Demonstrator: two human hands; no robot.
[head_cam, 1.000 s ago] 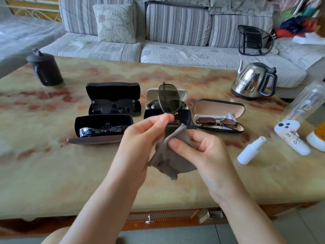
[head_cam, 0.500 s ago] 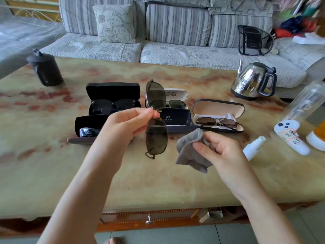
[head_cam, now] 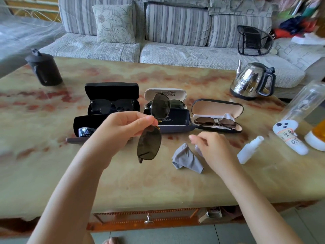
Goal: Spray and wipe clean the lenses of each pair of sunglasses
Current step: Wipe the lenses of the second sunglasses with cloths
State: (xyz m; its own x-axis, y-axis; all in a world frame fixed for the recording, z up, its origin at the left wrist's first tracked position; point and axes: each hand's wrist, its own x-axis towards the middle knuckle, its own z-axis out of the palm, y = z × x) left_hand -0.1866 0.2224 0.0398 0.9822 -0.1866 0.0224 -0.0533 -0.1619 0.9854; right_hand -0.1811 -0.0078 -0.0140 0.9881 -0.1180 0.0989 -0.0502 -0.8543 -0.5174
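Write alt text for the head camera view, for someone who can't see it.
The left hand pinches dark sunglasses by the bridge above a marbled table. The right hand is beside a grey cloth, a white spray bottle to its right. Open glasses cases lie behind.

Marble table: cloth, spray bottle, kettle, cases.

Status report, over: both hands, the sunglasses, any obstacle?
Left hand pinches sunglasses at bridge, lifted. Right hand empty, beside grey cloth on table. Nothing blocks the spray bottle.
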